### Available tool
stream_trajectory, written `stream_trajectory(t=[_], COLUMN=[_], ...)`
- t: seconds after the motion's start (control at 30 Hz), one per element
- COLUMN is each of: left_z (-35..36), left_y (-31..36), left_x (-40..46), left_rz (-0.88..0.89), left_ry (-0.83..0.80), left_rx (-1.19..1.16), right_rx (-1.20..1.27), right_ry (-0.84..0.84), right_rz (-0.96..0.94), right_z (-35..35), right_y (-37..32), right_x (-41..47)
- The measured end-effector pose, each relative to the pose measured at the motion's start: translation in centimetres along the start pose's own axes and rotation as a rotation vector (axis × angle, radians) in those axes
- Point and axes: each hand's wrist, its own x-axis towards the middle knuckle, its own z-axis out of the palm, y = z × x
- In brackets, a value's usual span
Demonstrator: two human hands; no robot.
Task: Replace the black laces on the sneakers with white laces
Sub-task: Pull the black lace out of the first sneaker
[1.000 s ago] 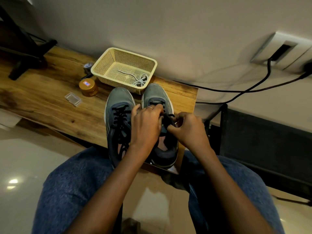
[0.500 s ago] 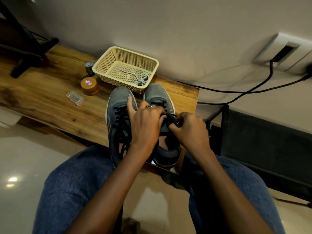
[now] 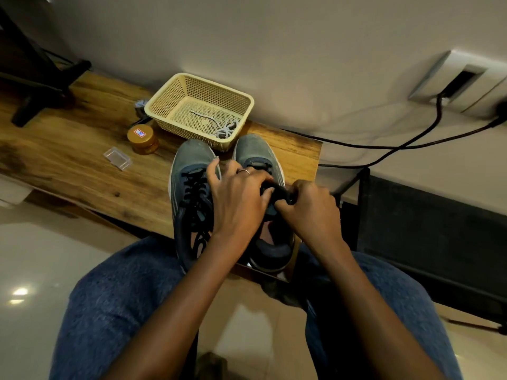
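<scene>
Pinching the black lace [image 3: 277, 192] on the right sneaker [image 3: 258, 160], both hands' grip stays narrow, probably for loosening it. White laces [image 3: 223, 127] wait in the basket [image 3: 164, 102], handy.

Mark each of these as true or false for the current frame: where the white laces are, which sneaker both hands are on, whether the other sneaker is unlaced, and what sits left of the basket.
1. The white laces lie inside the cream perforated plastic basket. True.
2. Both hands work at the left grey sneaker. False: the left hand and right hand both have their grip on the black lace of the right grey sneaker.
3. The left grey sneaker has been unlaced. False: it is laced in black.
4. A round amber jar stands on the wooden table left of the basket. True.
5. The basket holds a clear plastic box. False: the small clear plastic box lies on the table.
</scene>
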Motion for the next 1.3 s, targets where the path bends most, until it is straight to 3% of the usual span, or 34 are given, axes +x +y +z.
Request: stream_trajectory(t=[0.13, 0.3, 0.4, 0.57, 0.8, 1.03, 1.13, 1.3], left_z=[0.03, -0.42, -0.73, -0.09, 0.07, -0.47, -0.50, -0.26], left_y=[-0.08, -0.24, -0.39, 0.05, -0.23, -0.19, 0.07, -0.29], left_x=[-0.08, 0.00, 0.28, 0.02, 0.03, 0.24, 0.15, 0.00], left_rz=[0.026, -0.126, -0.164, -0.039, 0.014, -0.277, -0.189, 0.071], left_ry=[0.068, 0.158, 0.106, -0.095, -0.016, 0.163, 0.107, -0.034], left_rx=[0.005, -0.141, -0.201, -0.151, -0.102, -0.416, -0.363, -0.047], right_rx=[0.004, 0.020, 0.004, -0.064, -0.090, -0.080, -0.088, -0.091], right_ry=[-0.003, 0.058, 0.032, -0.011, 0.013, 0.064, 0.061, 0.047], right_rz=[0.010, 0.077, 0.071, 0.052, -0.021, -0.021, -0.018, -0.021], right_z=[0.07, -0.50, -0.50, -0.18, 0.23, 0.22, 0.26, 0.13], right_y=[-0.09, -0.12, -0.18, -0.25, -0.71, -0.89, -0.73, -0.75], right_x=[-0.05, -0.11, -0.24, -0.40, -0.41, -0.79, -0.75, -0.62])
